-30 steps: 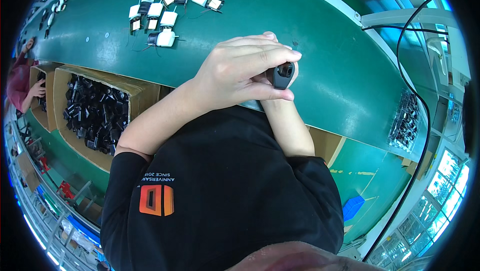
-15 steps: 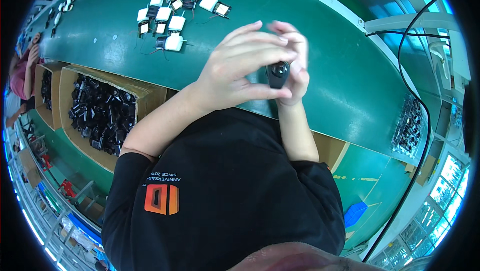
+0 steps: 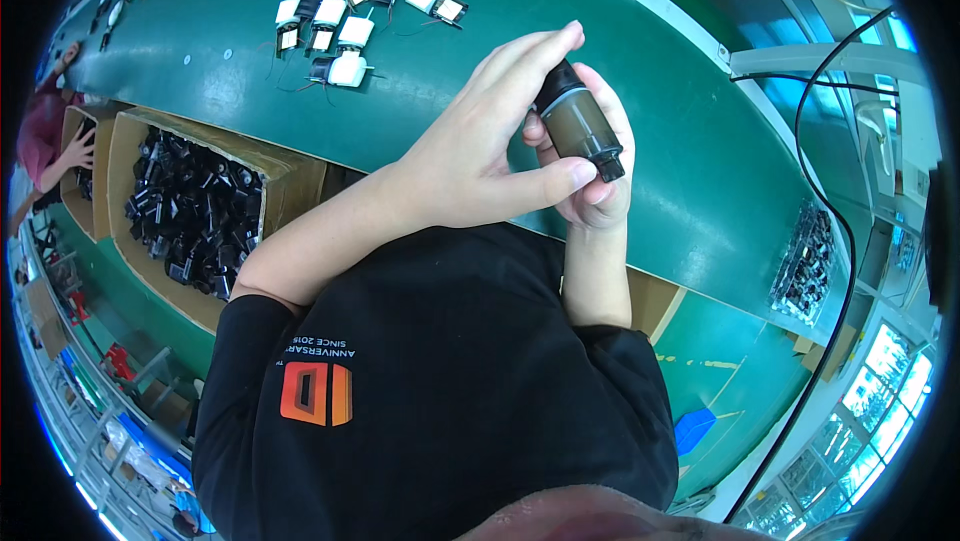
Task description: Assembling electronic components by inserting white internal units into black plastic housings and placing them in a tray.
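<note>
Well left of the cylinder (image 3: 580,126), near the rim of the view, a co-worker's hand (image 3: 77,153) is at a small box (image 3: 98,216), whose contents are mostly hidden. Nearer, also left of the cylinder, a carton (image 3: 290,191) holds heaped black parts (image 3: 195,211), too tangled to tell apart. Above and left of the cylinder, white-and-black units (image 3: 348,69) with thin wires lie on the counter (image 3: 420,121); the top edge cuts off the farthest.

The left hand (image 3: 490,131) lies against the cylinder's left side, fingers stretched past its black cap, thumb pressed beside its nozzle. The cylinder's long axis slants from the cap at upper left to the nozzle at lower right. The right hand (image 3: 602,203) closes around the cylinder's right and far side, so the grip is two-handed, both hands touching; which bears more of it cannot be told. The cylinder hides much of the right palm and fingers.

Well right of the cylinder sits a clear bag (image 3: 803,271) of small dark pieces, too small to make out.
</note>
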A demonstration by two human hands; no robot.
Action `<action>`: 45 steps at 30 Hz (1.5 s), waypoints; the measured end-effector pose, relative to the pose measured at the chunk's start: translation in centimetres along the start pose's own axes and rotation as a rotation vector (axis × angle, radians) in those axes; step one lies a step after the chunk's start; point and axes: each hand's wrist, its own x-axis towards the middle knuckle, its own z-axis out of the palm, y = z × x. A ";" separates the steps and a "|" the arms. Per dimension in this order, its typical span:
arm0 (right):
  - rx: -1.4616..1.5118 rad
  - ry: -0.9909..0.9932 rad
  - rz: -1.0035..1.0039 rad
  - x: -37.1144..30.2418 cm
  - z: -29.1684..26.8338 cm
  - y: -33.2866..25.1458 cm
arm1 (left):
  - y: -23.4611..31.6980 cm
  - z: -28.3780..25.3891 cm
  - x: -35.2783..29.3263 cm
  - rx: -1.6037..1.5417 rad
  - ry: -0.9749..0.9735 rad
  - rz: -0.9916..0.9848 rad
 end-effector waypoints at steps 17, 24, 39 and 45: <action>-0.859 0.092 0.110 -12.4 -2.5 -9.8 | 0.7 -5.4 -4.2 0.074 0.034 0.083; -1.579 0.270 1.180 -28.5 -13.5 -7.0 | -8.0 -23.2 -25.0 0.619 1.099 -0.467; -1.749 -0.047 -0.103 11.1 -4.0 4.5 | -11.0 -16.2 -29.2 0.700 -0.056 -1.218; -1.898 -0.016 -0.171 15.3 -4.2 9.7 | -12.5 -16.6 -30.8 0.473 0.128 -1.010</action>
